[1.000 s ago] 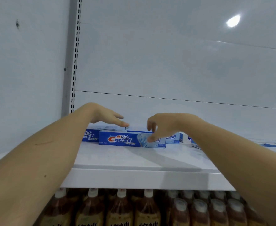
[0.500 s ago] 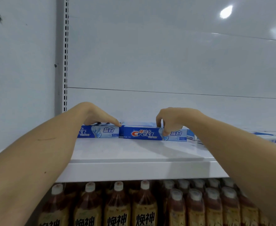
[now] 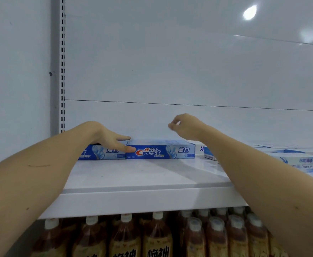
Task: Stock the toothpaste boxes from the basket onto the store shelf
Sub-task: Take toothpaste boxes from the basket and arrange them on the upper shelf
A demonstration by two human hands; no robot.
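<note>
Since the earlier frame the right hand [image 3: 186,127] has let go of the Crest box [image 3: 160,151] and lifted clear above its right end; its fingers are loosely curled and hold nothing. That box now sits further right than it did, end to end with the left box [image 3: 101,152], both along the back of the shelf [image 3: 142,197].

From the head view, the only one, the left hand [image 3: 113,140] lies over the joint between the two boxes, with straight fingers [image 3: 128,149] pressing on the top and front face there, not wrapped round anything.

I judge these boxes light, thin cardboard with a tube inside: stiff along their length, but the glossy faces would slide easily and the walls would dent under a hard squeeze. A gentle pinch across the long faces near the middle, or a flat push on an end, seems the best hold.

More boxes [image 3: 300,162] lie at the right of the shelf, some angled; which are touching I cannot tell. The basket is out of sight.

The shelf is smooth white metal, so boxes should slide on it without catching. A white back panel [image 3: 170,71] rises behind, with a slotted upright [image 3: 62,71] at left. Below, near the viewer, stand rows of bottles [image 3: 157,236] with white caps.
</note>
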